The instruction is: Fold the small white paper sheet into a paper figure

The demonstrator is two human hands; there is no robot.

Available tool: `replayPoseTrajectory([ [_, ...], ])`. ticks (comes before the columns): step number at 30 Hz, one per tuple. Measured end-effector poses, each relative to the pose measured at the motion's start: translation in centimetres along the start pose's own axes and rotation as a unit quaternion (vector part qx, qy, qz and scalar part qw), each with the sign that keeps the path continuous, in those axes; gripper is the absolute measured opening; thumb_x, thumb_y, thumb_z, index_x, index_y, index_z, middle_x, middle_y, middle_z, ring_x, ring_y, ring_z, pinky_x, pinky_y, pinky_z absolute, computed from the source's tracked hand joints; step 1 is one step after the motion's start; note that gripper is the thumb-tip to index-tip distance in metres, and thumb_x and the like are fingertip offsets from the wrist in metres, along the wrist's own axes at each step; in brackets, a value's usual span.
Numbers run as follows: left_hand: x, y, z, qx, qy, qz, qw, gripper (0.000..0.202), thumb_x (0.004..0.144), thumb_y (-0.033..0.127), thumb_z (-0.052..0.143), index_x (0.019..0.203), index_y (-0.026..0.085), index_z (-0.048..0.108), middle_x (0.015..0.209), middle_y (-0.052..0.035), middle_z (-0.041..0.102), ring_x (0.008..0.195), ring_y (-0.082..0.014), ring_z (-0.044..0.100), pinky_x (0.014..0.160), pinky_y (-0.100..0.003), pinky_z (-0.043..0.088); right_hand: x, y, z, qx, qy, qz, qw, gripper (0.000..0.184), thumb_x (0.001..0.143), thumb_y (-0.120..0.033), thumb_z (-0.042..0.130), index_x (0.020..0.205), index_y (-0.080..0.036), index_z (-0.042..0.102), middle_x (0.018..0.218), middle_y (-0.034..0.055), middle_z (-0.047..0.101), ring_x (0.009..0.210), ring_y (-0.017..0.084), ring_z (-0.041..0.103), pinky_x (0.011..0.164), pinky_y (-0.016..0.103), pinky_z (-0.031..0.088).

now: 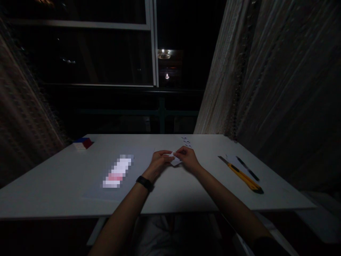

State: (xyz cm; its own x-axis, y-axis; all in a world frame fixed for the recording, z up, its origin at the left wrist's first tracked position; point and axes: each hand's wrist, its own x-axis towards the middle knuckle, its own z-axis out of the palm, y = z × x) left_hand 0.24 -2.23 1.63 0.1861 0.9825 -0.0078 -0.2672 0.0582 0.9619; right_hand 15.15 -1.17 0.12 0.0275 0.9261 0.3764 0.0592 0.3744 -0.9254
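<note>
Both my hands meet over the middle of a white table [186, 193] in a dim room. My left hand [159, 160], with a dark band on its wrist, pinches the left side of a small white folded paper [175, 160]. My right hand [188, 157] pinches the paper's right side from above. The paper is held just above the tabletop between the fingertips of the two hands. Much of the paper is hidden by my fingers.
A yellow utility knife [243, 175] and a dark pen [247, 168] lie to the right. A blurred white and pink object [118, 171] lies on a paper sheet to the left. A red, white and blue block [82, 143] sits far left. Small paper bits [187, 142] lie beyond my hands.
</note>
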Motion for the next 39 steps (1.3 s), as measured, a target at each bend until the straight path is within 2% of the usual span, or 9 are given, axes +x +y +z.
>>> replayPoseTrajectory([
  [16,-0.37,0.32,0.10,0.012,-0.005,-0.017,1.000,0.035,0.053,0.008,0.073,0.086,0.009,0.061,0.062,-0.0056,0.066,0.055,-0.0145,0.062,0.052,-0.024,0.050,0.11,0.03,-0.04,-0.006,-0.005,0.005,1.000,0.023,0.056,-0.032,0.072,0.058,-0.016,0.055,0.053,-0.0026,0.056,0.050,0.011,0.051,0.048,0.024,0.040],
  [20,-0.37,0.44,0.23,0.008,0.001,-0.020,1.000,0.034,0.052,0.007,0.073,0.084,0.009,0.061,0.061,-0.0047,0.066,0.054,-0.0139,0.061,0.053,-0.024,0.051,0.16,0.27,-0.10,-0.013,-0.010,-0.012,1.000,0.024,0.058,-0.034,0.071,0.060,-0.016,0.056,0.054,-0.0027,0.057,0.051,0.011,0.052,0.049,0.024,0.041],
  [26,-0.52,0.54,0.32,0.015,0.003,-0.014,1.000,0.034,0.052,0.006,0.072,0.084,0.010,0.061,0.061,-0.0043,0.066,0.054,-0.0135,0.061,0.054,-0.024,0.051,0.07,0.02,0.03,-0.018,-0.005,-0.001,1.000,0.026,0.058,-0.036,0.071,0.059,-0.016,0.055,0.054,-0.0021,0.057,0.050,0.011,0.051,0.048,0.025,0.042],
  [35,-0.25,0.21,0.15,0.025,-0.004,-0.004,1.000,0.038,0.050,0.011,0.074,0.085,0.009,0.062,0.062,-0.0053,0.066,0.057,-0.0144,0.061,0.057,-0.026,0.049,0.27,0.11,0.11,-0.007,0.010,-0.001,1.000,0.027,0.054,-0.035,0.073,0.063,-0.016,0.055,0.054,-0.0018,0.057,0.049,0.011,0.051,0.047,0.024,0.040],
  [39,0.11,0.04,-0.09,0.066,-0.020,0.023,0.997,0.036,0.053,0.017,0.071,0.087,0.008,0.064,0.064,-0.0053,0.065,0.056,-0.0136,0.058,0.054,-0.024,0.045,0.29,-0.03,0.08,0.005,0.006,0.005,1.000,0.028,0.053,-0.031,0.073,0.065,-0.017,0.051,0.051,-0.0038,0.054,0.045,0.010,0.049,0.044,0.022,0.036],
])
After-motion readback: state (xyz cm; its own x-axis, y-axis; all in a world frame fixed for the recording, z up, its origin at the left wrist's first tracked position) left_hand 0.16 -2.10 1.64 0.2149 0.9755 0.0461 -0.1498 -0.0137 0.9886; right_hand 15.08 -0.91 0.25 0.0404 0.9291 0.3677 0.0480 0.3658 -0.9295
